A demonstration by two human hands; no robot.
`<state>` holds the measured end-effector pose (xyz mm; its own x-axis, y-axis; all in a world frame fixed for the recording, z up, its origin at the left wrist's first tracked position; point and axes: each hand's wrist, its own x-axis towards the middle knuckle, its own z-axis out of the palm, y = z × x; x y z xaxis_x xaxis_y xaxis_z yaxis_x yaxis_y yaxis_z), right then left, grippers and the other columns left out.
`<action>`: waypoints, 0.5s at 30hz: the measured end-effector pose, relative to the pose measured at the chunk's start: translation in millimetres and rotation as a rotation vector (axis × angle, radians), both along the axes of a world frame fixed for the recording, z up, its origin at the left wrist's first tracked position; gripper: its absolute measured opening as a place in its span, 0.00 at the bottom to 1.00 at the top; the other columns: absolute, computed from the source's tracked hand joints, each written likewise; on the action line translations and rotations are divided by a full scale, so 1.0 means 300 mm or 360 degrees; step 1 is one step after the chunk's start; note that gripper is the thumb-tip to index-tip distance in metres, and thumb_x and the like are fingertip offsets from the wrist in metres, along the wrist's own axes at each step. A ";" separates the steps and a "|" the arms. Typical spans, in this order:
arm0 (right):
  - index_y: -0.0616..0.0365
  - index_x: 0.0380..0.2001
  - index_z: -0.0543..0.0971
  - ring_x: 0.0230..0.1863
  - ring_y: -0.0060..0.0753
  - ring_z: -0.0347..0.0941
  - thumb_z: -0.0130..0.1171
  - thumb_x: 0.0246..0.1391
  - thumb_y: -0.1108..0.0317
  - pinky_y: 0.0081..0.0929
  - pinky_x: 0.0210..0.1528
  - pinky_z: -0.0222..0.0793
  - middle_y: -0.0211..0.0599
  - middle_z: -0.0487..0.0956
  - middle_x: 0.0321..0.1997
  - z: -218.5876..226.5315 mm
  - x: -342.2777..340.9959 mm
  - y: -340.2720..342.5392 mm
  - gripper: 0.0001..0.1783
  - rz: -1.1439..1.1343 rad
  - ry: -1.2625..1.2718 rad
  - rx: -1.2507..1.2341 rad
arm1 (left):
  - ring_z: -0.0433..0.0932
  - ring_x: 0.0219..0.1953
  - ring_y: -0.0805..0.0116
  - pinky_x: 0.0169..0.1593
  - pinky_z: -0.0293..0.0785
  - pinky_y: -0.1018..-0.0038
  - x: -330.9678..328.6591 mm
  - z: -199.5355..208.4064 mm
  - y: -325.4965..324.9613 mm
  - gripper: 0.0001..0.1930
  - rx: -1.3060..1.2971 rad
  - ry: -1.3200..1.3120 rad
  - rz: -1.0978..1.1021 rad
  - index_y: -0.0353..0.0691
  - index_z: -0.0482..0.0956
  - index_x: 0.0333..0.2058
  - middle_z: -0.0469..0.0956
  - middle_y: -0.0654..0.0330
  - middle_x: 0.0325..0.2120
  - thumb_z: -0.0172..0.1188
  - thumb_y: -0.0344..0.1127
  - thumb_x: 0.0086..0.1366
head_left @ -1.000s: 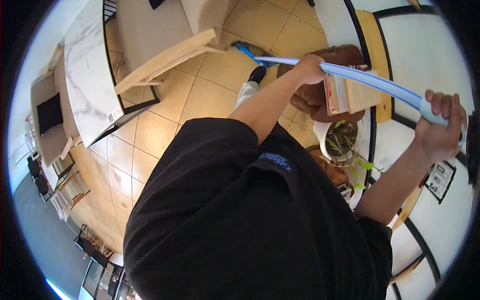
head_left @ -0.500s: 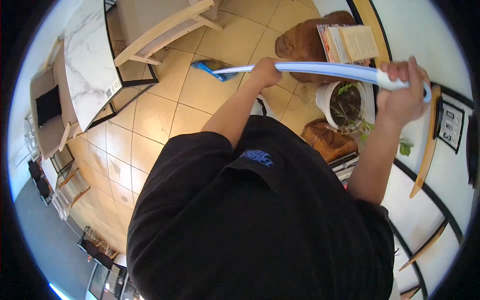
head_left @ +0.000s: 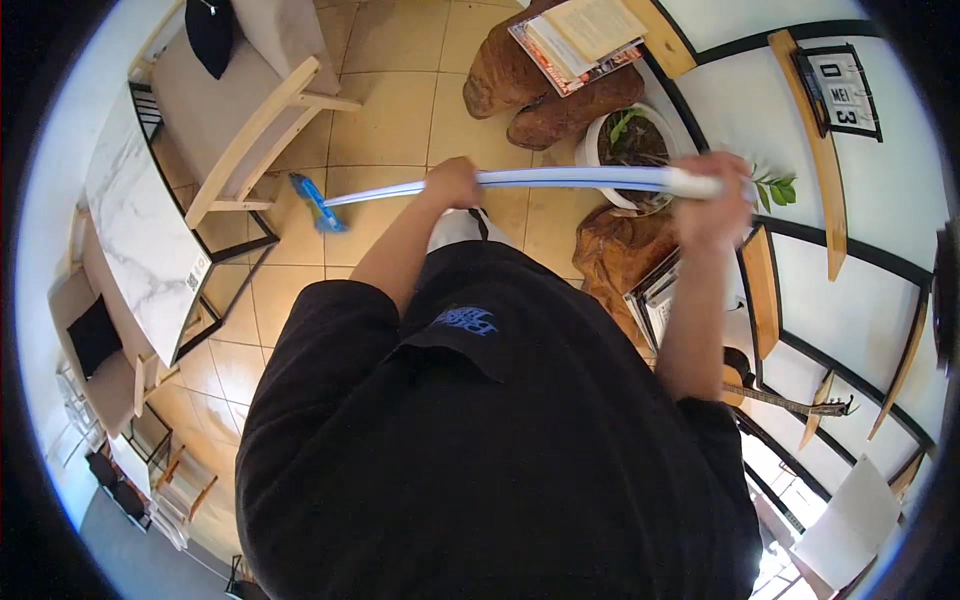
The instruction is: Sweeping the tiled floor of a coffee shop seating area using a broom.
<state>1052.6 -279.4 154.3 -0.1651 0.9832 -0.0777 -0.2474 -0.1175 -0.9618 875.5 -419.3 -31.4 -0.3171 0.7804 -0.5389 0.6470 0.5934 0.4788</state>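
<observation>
Your left hand [head_left: 452, 184] is wrapped around the middle of the broom [head_left: 560, 178]; your right hand [head_left: 712, 198], blurred, grips its right end, near the white pot [head_left: 593, 148]. The blue head is left, just beside the armchair [head_left: 222, 112]. Tiled floor [head_left: 390, 120] runs far between armchair and brown stump [head_left: 575, 115].

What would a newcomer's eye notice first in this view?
Probably the long pale-blue broom handle, held by the left grip and right grip and running across the upper half to a blue broom head at left. The person's black shirt fills the lower middle. At upper right, books lie on a brown stump-like stand.
</observation>
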 end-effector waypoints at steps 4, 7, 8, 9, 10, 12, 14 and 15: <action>0.63 0.28 0.68 0.34 0.35 0.65 0.46 0.38 0.68 0.44 0.46 0.53 0.38 0.69 0.27 0.241 0.365 0.131 0.11 0.0090 0.0255 0.0580 | 0.71 0.32 0.55 0.35 0.68 0.68 0.167 0.271 0.149 0.18 0.0109 -0.0160 -0.0266 0.36 0.74 0.24 0.72 0.50 0.28 0.54 0.46 0.40; 0.50 0.09 0.58 0.20 0.22 0.57 0.40 0.44 0.68 0.23 0.27 0.49 0.27 0.59 0.15 0.467 0.440 0.067 0.14 0.0766 0.0381 0.0798 | 0.72 0.32 0.58 0.33 0.69 0.68 0.270 0.389 0.176 0.12 0.0258 -0.0181 -0.0218 0.37 0.74 0.24 0.73 0.52 0.26 0.52 0.35 0.37; 0.47 0.09 0.54 0.16 0.17 0.55 0.39 0.46 0.67 0.21 0.24 0.46 0.23 0.57 0.13 0.497 0.429 0.025 0.15 0.0937 0.0367 0.0888 | 0.72 0.32 0.58 0.33 0.69 0.67 0.287 0.410 0.165 0.11 0.0375 -0.0198 -0.0168 0.39 0.75 0.24 0.73 0.53 0.26 0.53 0.35 0.37; 0.47 0.09 0.56 0.13 0.16 0.54 0.41 0.46 0.65 0.20 0.23 0.47 0.22 0.57 0.11 0.497 0.408 -0.032 0.14 0.1017 0.0354 0.0963 | 0.72 0.32 0.58 0.33 0.69 0.67 0.301 0.382 0.159 0.11 0.0371 -0.0209 -0.0123 0.39 0.75 0.24 0.73 0.53 0.26 0.53 0.35 0.37; 0.46 0.10 0.57 0.12 0.16 0.53 0.42 0.44 0.62 0.21 0.21 0.48 0.21 0.56 0.11 0.469 0.371 -0.087 0.13 0.1204 0.0353 0.1178 | 0.72 0.32 0.58 0.33 0.69 0.66 0.323 0.330 0.152 0.11 0.0532 -0.0263 -0.0057 0.41 0.75 0.24 0.73 0.54 0.25 0.53 0.35 0.37; 0.48 0.11 0.59 0.12 0.20 0.55 0.45 0.37 0.63 0.23 0.15 0.49 0.25 0.57 0.10 0.350 0.326 -0.172 0.10 0.1000 0.0167 0.1513 | 0.71 0.30 0.56 0.31 0.68 0.65 0.362 0.171 0.151 0.08 0.0841 -0.0386 0.0125 0.47 0.73 0.24 0.72 0.56 0.23 0.53 0.38 0.41; 0.53 0.10 0.58 0.09 0.24 0.53 0.45 0.36 0.68 0.24 0.11 0.47 0.28 0.56 0.08 0.286 0.256 -0.272 0.09 0.1230 0.0058 0.1480 | 0.71 0.30 0.56 0.32 0.68 0.65 0.417 -0.004 0.158 0.08 0.1037 -0.0372 0.0240 0.47 0.73 0.24 0.72 0.56 0.24 0.53 0.37 0.41; 0.54 0.10 0.58 0.08 0.24 0.52 0.44 0.36 0.69 0.25 0.10 0.46 0.29 0.55 0.08 0.258 0.255 -0.312 0.09 0.1215 0.0026 0.1430 | 0.71 0.31 0.56 0.32 0.68 0.65 0.436 -0.050 0.148 0.09 0.1237 -0.0358 0.0280 0.46 0.73 0.25 0.72 0.55 0.25 0.53 0.37 0.41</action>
